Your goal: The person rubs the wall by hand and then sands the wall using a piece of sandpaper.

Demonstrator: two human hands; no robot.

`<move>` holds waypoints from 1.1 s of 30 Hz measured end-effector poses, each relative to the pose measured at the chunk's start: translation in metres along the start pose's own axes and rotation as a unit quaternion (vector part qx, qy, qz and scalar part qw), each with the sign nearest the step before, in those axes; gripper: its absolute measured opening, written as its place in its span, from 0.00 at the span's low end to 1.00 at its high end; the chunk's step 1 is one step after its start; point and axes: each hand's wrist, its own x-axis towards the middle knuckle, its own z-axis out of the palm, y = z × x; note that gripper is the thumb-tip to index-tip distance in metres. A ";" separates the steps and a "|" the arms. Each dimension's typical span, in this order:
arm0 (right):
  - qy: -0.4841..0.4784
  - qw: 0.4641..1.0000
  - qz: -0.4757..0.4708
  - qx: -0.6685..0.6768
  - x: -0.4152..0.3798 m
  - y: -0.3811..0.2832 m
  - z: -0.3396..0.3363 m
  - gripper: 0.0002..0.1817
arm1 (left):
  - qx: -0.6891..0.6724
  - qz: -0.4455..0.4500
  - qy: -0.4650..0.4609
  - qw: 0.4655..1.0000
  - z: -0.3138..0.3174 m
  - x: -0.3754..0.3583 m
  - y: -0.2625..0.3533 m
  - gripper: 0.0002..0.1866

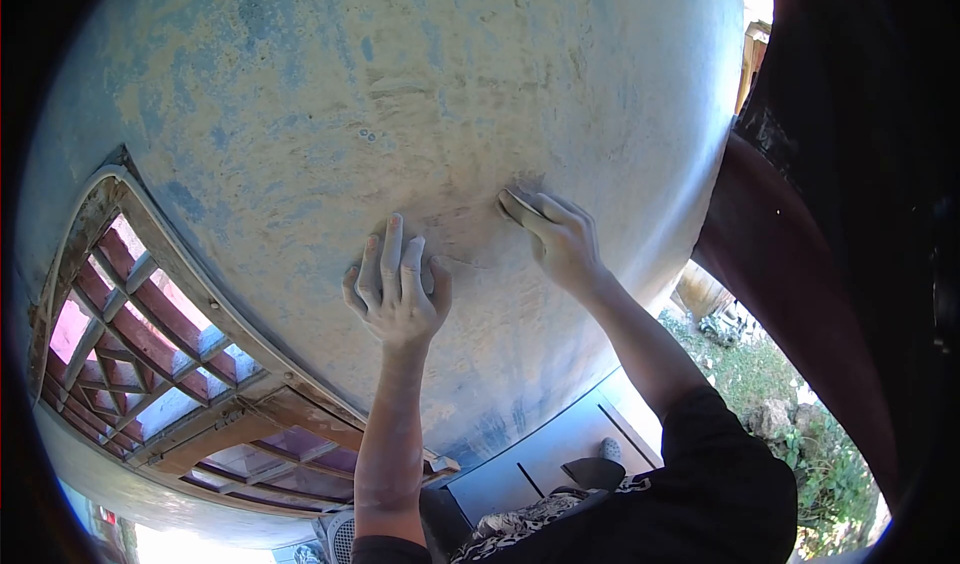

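A large curved panel [300,114] fills most of the view, with patchy pale blue and beige paint and a dusty, scuffed surface. My left hand [400,284] lies against it with fingers stretched out and slightly spread, holding nothing. To its right, my right hand [560,239] presses on the panel with its fingers bent and held together. Whatever may be under those fingertips is hidden; a darker smudge shows just beyond them. Both hands are coated in pale dust. A thin curved line runs across the panel between the hands.
At left is a framed opening [210,284] with a lattice of crossing bars. A dark maroon sheet-like thing [790,254] hangs at right. Below are a pale tiled floor [540,464], a shoe [610,450], and grass with rocks [770,419].
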 end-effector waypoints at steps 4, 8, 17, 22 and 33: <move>0.033 0.998 0.027 0.052 -0.015 -0.004 0.022 0.26 | -0.003 0.003 0.004 1.000 0.000 0.000 0.000 0.18; -0.016 0.998 0.041 0.036 -0.010 0.005 0.012 0.27 | 0.001 0.006 0.005 1.000 0.001 0.000 -0.001 0.18; 0.015 0.996 0.062 0.067 -0.014 0.001 0.019 0.26 | 0.001 0.003 -0.003 1.000 -0.002 0.000 0.000 0.17; -0.028 0.998 0.034 0.040 -0.015 -0.008 0.013 0.26 | 0.007 0.005 0.000 1.000 0.000 0.000 0.000 0.16; 0.074 0.987 0.116 0.086 -0.010 -0.003 0.019 0.21 | 0.003 0.007 0.001 1.000 0.001 -0.002 -0.001 0.16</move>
